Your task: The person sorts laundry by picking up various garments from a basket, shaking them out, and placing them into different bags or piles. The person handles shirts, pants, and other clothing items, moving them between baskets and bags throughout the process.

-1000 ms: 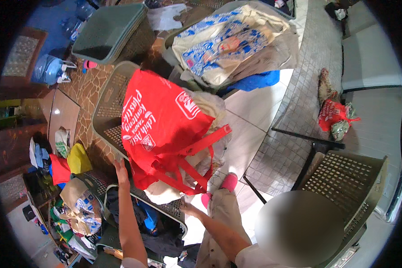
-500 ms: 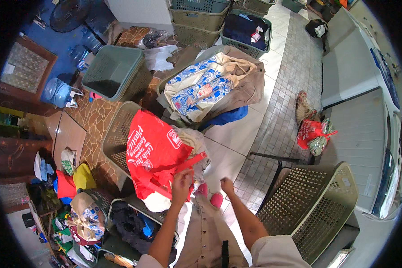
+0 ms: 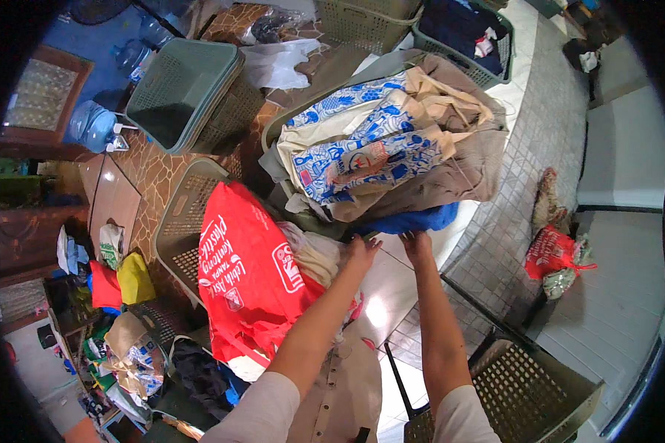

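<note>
Pale floor tiles (image 3: 389, 282) run between the red bag (image 3: 247, 273), left, and gray mosaic paving (image 3: 536, 144), right. The left hand (image 3: 360, 252) and right hand (image 3: 417, 246), apart, are at the near edge of the blue cloth (image 3: 414, 219) beside the laundry heap (image 3: 373, 159); whether either grips it, I cannot tell.

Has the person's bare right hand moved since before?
Yes. The right hand has moved forward, closer to the crumpled blue fabric poking out beneath the draped brown cloth.
</note>
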Available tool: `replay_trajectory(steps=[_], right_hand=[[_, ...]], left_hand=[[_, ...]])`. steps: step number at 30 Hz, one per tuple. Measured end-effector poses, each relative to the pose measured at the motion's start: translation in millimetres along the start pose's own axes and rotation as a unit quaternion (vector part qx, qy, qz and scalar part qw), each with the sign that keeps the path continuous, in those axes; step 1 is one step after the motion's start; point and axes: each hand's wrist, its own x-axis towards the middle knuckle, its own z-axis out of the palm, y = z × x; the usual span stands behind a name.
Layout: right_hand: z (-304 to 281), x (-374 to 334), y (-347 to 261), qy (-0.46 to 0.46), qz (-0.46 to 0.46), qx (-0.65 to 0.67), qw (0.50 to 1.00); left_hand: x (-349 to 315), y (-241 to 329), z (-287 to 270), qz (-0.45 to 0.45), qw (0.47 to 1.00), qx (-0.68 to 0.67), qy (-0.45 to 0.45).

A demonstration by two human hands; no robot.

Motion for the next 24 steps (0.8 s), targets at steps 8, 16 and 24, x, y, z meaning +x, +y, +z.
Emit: replay_trajectory(steps=[8, 16, 24], right_hand=[[51.3, 20.4, -10.9, -0.007, 0.087, 0.165, 0.982], [97.2, 23.1, 46.4, -0.074, 0.098, 0.143, 0.982], [57.0, 82.1, -21.3, -0.134, -0.055, 0.224, 0.964]], left_hand=[[3.6, 17.1, 57.7, 0.174, 0.964, 0.129, 0.156], [70.6, 209.7, 97.4, 0.281, 0.888, 0.310, 0.189], [55.8, 199.9, 107.2, 0.311, 0.869, 0.378, 0.072]])
